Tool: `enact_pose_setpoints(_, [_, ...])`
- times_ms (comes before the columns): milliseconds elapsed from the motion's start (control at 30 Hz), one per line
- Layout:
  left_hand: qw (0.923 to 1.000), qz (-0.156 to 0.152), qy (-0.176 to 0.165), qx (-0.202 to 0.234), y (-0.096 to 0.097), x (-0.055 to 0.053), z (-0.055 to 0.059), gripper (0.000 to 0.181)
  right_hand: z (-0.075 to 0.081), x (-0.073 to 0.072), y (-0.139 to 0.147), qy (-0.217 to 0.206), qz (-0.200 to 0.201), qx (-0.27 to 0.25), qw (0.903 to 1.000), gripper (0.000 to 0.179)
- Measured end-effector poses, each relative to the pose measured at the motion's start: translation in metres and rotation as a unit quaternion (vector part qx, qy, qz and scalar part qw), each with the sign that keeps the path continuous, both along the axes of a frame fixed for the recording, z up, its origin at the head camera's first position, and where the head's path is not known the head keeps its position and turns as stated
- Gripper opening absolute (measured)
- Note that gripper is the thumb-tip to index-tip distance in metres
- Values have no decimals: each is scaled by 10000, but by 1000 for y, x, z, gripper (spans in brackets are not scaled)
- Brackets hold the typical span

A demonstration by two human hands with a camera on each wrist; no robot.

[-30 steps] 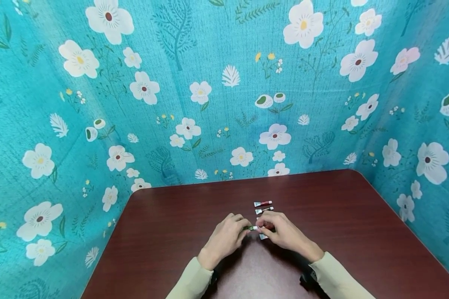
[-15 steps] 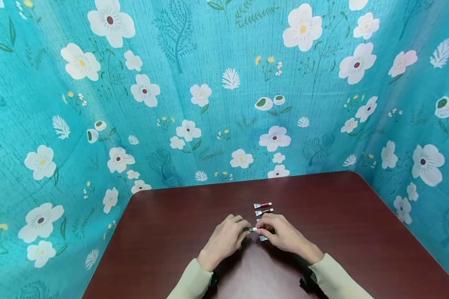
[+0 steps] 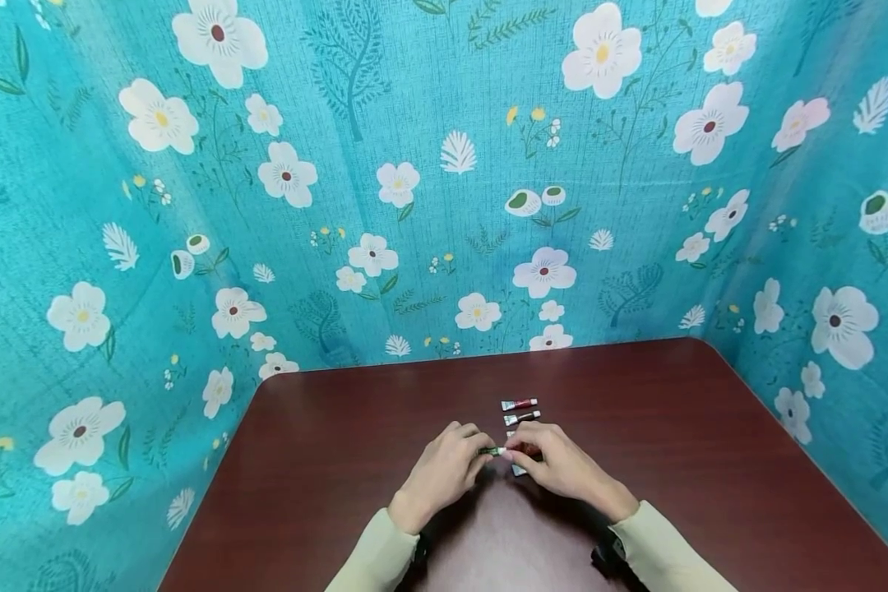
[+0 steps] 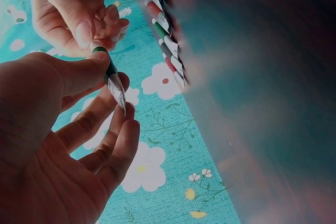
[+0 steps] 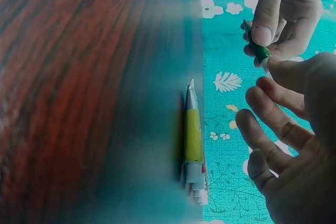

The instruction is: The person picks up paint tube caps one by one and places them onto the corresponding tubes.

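Observation:
A small green paint tube (image 3: 491,451) is held level above the table, between both hands. My left hand (image 3: 446,466) pinches its body between thumb and fingers; in the left wrist view the crimped silver end of the tube (image 4: 116,88) sticks out past the fingers. With thumb and fingertip, my right hand (image 3: 560,462) pinches the white cap (image 5: 264,62), its other fingers loosely bent. The fingertips cover most of the cap. Below and beyond the right hand lie more paint tubes in a row, among them a yellow tube (image 5: 193,135), partly hidden by that hand in the head view.
At the far end of the row are a red tube (image 3: 520,404) and a dark tube (image 3: 522,418). In the left wrist view another green tube (image 4: 159,29) lies among them. The dark red table (image 3: 355,411) meets a turquoise flowered cloth (image 3: 414,222) at its back and sides.

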State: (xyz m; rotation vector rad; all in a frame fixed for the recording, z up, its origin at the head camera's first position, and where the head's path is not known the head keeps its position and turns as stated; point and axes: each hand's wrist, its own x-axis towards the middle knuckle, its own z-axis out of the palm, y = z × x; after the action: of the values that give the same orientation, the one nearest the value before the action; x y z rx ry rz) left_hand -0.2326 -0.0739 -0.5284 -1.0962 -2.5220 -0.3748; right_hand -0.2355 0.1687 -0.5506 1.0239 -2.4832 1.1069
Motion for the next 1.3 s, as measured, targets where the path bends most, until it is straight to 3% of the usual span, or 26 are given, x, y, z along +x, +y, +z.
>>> enact_pose_setpoints(467, [9997,89,-205,-74,2,0,3,9,2,1,-1,74,7,-77,9999,18])
enact_pose_setpoints(1300, [9998,122,-135,-78,4,1,2,10,2,0,1,157,-21,9,9999,10])
